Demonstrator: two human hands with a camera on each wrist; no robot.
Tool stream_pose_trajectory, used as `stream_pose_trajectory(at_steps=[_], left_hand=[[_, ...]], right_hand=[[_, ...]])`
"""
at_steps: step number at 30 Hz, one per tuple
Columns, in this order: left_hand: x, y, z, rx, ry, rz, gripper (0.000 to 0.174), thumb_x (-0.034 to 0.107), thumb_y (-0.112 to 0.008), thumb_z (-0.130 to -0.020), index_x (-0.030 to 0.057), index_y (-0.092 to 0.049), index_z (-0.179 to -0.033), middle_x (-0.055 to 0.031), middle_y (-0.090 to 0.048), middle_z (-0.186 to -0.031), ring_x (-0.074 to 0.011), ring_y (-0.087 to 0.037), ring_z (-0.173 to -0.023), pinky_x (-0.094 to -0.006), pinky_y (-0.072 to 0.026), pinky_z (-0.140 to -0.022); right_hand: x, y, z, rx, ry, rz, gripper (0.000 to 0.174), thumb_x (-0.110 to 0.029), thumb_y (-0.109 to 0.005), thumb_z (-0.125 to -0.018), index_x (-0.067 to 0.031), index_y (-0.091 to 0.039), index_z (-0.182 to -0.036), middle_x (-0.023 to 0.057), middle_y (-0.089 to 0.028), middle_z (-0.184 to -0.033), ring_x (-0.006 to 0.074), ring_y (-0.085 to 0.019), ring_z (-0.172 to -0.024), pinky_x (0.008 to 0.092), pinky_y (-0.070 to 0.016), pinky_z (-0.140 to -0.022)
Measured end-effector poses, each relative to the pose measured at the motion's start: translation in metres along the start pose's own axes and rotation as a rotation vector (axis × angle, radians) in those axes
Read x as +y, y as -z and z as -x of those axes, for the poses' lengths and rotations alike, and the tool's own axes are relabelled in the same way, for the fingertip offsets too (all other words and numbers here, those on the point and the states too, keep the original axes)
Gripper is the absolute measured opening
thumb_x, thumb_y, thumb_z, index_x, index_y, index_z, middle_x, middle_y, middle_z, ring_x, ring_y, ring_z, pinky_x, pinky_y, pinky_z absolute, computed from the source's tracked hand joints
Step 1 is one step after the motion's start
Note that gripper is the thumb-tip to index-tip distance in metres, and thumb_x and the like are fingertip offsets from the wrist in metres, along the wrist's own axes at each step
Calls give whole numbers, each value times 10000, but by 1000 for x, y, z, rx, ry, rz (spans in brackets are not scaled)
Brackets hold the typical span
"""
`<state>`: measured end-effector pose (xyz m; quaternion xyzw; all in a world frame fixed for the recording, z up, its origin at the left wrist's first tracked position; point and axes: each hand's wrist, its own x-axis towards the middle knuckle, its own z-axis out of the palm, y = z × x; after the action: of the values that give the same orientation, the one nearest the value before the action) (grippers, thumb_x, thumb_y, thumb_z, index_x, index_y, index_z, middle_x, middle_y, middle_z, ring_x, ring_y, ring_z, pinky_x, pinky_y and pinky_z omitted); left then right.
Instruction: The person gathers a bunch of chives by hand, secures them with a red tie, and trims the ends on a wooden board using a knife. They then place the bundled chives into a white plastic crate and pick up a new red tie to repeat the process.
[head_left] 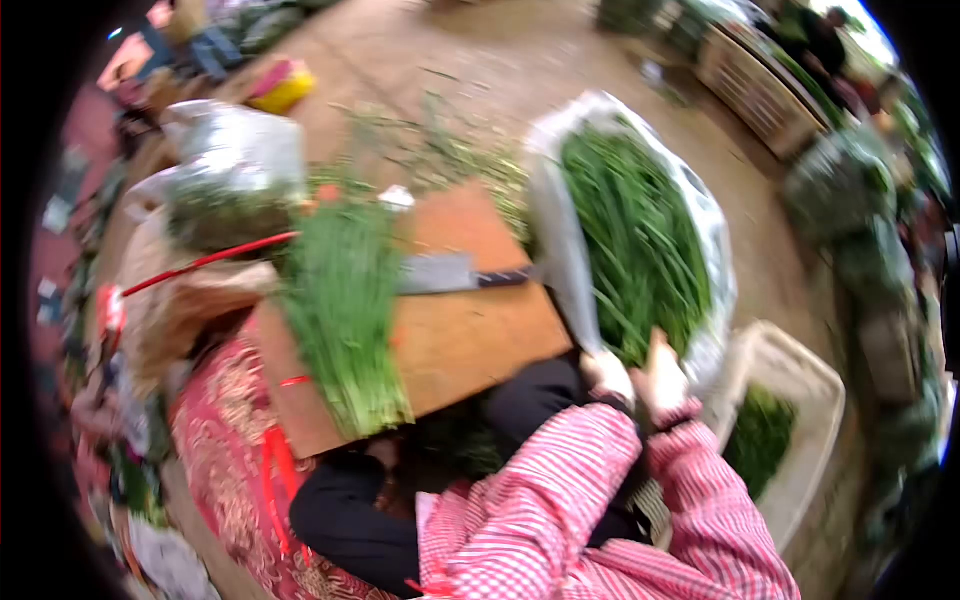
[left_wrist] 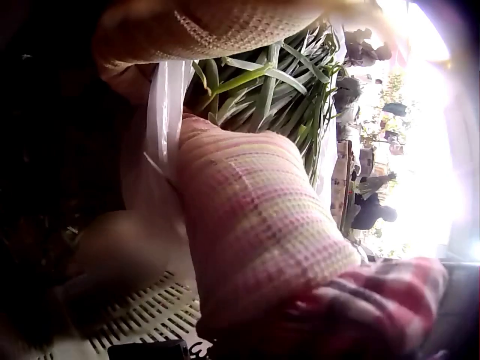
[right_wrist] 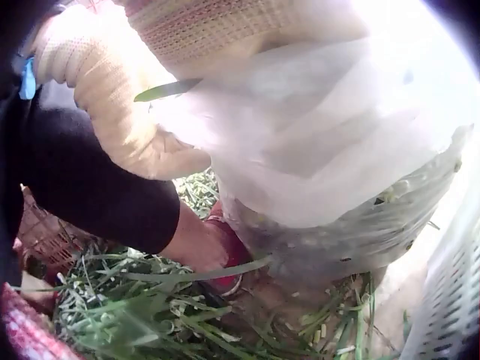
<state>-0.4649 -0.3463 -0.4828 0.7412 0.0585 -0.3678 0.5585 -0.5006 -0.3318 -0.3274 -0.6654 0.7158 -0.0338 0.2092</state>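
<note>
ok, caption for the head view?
Left hand grips plastic bag of greens, right hand at its mouth; cleaver lies on cutting board.

The person wears 2 red-checked sleeves (head_left: 560, 480), black trousers (head_left: 345, 520), and cream knit gloves (right_wrist: 112, 112) on left hand (head_left: 607, 372) and right hand (head_left: 665, 378).

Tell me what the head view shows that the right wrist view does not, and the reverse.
Only the head view: a wooden cutting board with a cleaver and a bundle of greens lying on it. Only the right wrist view: loose leaves scattered on the ground. Both: the white bag stuffed with green stalks, and the gloved left hand gripping its edge. The right hand is beside it, but its grip is unclear.
</note>
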Motion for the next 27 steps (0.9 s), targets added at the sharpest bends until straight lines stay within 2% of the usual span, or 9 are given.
stream_pose_trajectory(at_steps=[1,3,7,11,14,18,23,25,27], left_hand=[[68,27,17,-164,229,-20,173,225,-552,-920,78,-641,-939,-37,-610,-724,-201,-546,-581,-367,-447,-531],[51,24,5,-164,199,-50,262,168,-496,-925,20,-641,-1086,-137,-691,-885,-264,-637,-749,-384,-488,-665],[56,30,4,-225,179,-178,264,170,-519,-917,4,-651,-1075,-174,-706,-934,-314,-660,-779,-388,-502,-706],[27,19,-15,-179,288,-31,278,133,-537,-908,-16,-630,-1123,-200,-698,-1028,-325,-676,-839,-384,-520,-748],[101,39,27,-220,282,-148,276,99,-522,-897,-25,-611,-1127,-166,-692,-1005,-286,-646,-827,-371,-511,-758],[57,30,6,-274,246,-20,243,67,-473,-884,-35,-603,-1063,-154,-675,-970,-281,-604,-813,-363,-494,-789],[33,22,-11,-365,222,19,219,62,-449,-870,-19,-622,-977,-123,-663,-840,-275,-575,-720,-357,-476,-705],[68,36,2,-428,210,-46,208,55,-618,-780,7,-618,-982,-132,-665,-844,-271,-622,-704,-395,-491,-630],[69,35,7,-407,263,101,185,61,-618,-775,31,-611,-957,-112,-639,-781,-261,-611,-643,-407,-481,-554]], right_hand=[[-5,-3,-3,-44,-107,73,953,-187,-778,-736,-38,-198,-1479,263,-557,-1196,432,-612,-1034,482,-509,-876],[-14,-3,-9,-129,-218,118,1016,-201,-793,-738,-63,-133,-1497,249,-527,-1241,417,-623,-1031,460,-519,-879],[-15,-16,-20,-136,-297,124,1103,-239,-816,-745,-84,-61,-1533,246,-474,-1311,372,-622,-1068,404,-512,-914],[-18,-16,-23,-151,-326,120,1074,-237,-807,-755,-84,-83,-1533,273,-471,-1295,358,-621,-1075,408,-512,-909],[-10,-15,-21,-108,-294,97,1056,-212,-801,-743,-83,-110,-1531,265,-479,-1291,367,-620,-1069,418,-513,-903],[4,-3,-23,-110,-194,97,991,-278,-762,-761,-106,-167,-1535,232,-514,-1284,381,-612,-1081,425,-507,-912],[14,32,-35,-204,-166,-140,918,-261,-704,-788,-59,-201,-1529,241,-653,-1086,342,-654,-957,374,-513,-861],[27,35,-42,-187,-162,-350,886,-219,-681,-781,-22,-225,-1515,247,-675,-983,343,-660,-880,353,-513,-826],[50,20,-57,-137,-62,-521,873,-190,-702,-754,25,-275,-1485,225,-674,-1039,305,-655,-925,326,-504,-853]])
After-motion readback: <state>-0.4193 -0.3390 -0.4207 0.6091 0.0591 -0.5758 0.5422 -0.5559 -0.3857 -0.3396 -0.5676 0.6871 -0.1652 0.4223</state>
